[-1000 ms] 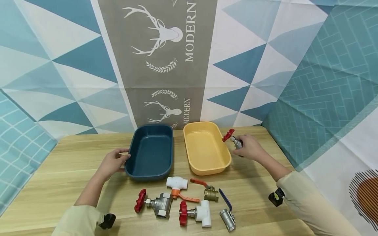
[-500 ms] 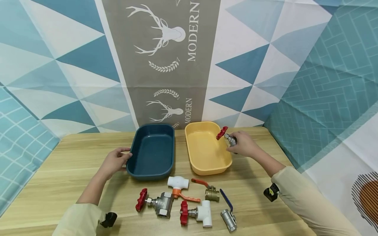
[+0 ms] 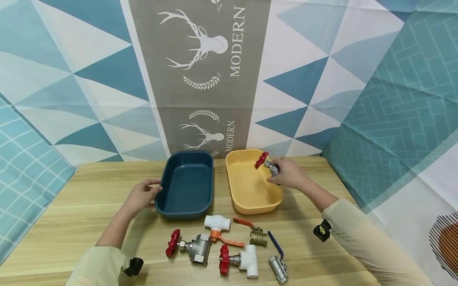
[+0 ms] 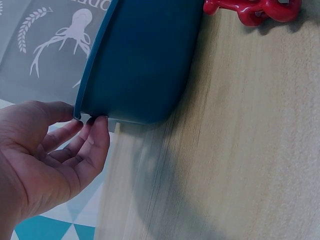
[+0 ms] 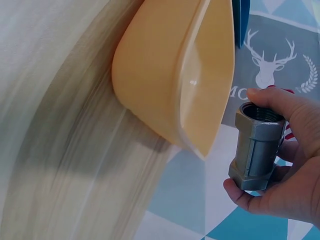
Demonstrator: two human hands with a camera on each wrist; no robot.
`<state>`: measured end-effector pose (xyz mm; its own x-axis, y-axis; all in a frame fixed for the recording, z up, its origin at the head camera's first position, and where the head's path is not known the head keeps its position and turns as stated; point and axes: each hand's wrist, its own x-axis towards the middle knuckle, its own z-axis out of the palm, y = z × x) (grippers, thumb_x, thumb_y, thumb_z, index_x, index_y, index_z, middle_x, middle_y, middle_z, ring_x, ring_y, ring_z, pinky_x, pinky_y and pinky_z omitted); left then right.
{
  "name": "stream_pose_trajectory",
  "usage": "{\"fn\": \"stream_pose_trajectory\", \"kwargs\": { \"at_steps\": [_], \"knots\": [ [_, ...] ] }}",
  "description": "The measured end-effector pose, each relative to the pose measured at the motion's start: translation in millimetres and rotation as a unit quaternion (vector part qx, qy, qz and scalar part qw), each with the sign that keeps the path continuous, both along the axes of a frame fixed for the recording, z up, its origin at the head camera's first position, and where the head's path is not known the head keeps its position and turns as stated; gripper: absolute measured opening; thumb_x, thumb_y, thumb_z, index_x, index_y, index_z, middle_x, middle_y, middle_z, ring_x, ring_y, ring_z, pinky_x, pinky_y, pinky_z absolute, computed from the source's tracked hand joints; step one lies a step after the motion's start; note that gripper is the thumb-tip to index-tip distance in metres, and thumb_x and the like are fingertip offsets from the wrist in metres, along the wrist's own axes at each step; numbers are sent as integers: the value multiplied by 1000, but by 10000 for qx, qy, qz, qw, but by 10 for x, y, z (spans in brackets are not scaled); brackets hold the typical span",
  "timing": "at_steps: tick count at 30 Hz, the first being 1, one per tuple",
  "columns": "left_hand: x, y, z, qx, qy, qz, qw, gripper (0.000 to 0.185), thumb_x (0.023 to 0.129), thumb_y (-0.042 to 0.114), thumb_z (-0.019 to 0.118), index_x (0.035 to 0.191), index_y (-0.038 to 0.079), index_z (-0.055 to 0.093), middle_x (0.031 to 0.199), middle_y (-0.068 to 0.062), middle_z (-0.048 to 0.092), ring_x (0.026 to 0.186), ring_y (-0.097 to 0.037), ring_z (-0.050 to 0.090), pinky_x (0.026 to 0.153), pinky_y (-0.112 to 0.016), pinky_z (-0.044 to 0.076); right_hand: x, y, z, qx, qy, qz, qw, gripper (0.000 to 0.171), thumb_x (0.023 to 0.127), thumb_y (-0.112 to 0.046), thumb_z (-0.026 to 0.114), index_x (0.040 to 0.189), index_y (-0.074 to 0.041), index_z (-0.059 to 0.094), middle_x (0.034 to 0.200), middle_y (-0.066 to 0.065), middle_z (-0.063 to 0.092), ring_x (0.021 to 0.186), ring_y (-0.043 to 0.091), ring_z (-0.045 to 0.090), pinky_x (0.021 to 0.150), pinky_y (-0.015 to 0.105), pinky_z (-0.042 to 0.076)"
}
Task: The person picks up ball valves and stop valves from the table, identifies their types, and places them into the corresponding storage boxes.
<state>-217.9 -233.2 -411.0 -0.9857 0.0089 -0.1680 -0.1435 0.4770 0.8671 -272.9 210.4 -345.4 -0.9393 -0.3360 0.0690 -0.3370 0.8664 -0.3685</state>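
Note:
My right hand (image 3: 289, 173) grips a metal gate valve (image 5: 256, 147) by its body, thumb and fingers at its two ends. In the head view the valve's red handwheel points left, over the right part of the yellow tray (image 3: 247, 208). Over at the left, my left hand (image 3: 140, 196) pinches the near-left rim of the dark blue tray (image 3: 184, 215). Its thumb lies on the rim in the left wrist view, with fingertips (image 4: 101, 125) under and against the outer wall. The blue tray's inside shows bare in the head view.
Several valves lie in front of the trays: a steel one with a red handwheel (image 3: 195, 248), a white one with a red handwheel (image 3: 247, 261), a white-and-orange ball valve (image 3: 217, 223), a brass one (image 3: 258, 237) and a blue-handled one (image 3: 278, 268). A patterned cloth hangs behind the table.
My right hand has carried the gate valve leftward, from beside the yellow tray's right rim to over the tray. My left hand keeps its hold on the blue tray. The view shifted slightly.

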Motion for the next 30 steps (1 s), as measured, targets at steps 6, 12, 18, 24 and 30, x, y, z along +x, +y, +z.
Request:
{"fn": "stream_pose_trajectory", "kwargs": {
  "at_steps": [6,12,18,24,30],
  "knots": [
    [-1,3,2,-14,-2,0,10000,48,100,23,45,137,-5,37,111,-26,57,81,-15,62,70,-39,58,-13,-98,24,-1,-1,20,10000,55,75,-29,77,117,2,59,110,19,56,90,26,52,75,39,48],
    [-8,1,5,-8,22,3,10000,47,100,23,45,137,-5,37,110,-26,57,81,-16,63,69,-39,58,-44,-184,34,30,69,159,9998,53,75,-28,77,115,2,60,107,18,57,89,26,52,74,38,47],
    [-14,-6,-6,17,40,5,10000,48,99,24,45,137,-5,37,111,-28,57,82,-16,63,69,-38,58,-72,-277,59,61,-43,130,9999,54,75,-29,77,116,1,59,108,17,57,91,25,53,76,38,48],
    [-10,0,6,39,18,1,10000,48,99,24,45,137,-5,37,112,-28,56,83,-17,63,70,-39,58,-88,-350,72,5,-93,280,9996,54,75,-29,78,116,1,59,101,15,57,85,23,52,69,33,47],
    [-6,-6,4,72,-16,7,10000,48,100,24,45,137,-4,36,114,-29,55,86,-20,64,71,-40,58,-121,-432,58,-7,-111,386,9992,54,75,-29,78,116,1,60,103,14,56,87,23,51,71,33,47]
  ]
}}
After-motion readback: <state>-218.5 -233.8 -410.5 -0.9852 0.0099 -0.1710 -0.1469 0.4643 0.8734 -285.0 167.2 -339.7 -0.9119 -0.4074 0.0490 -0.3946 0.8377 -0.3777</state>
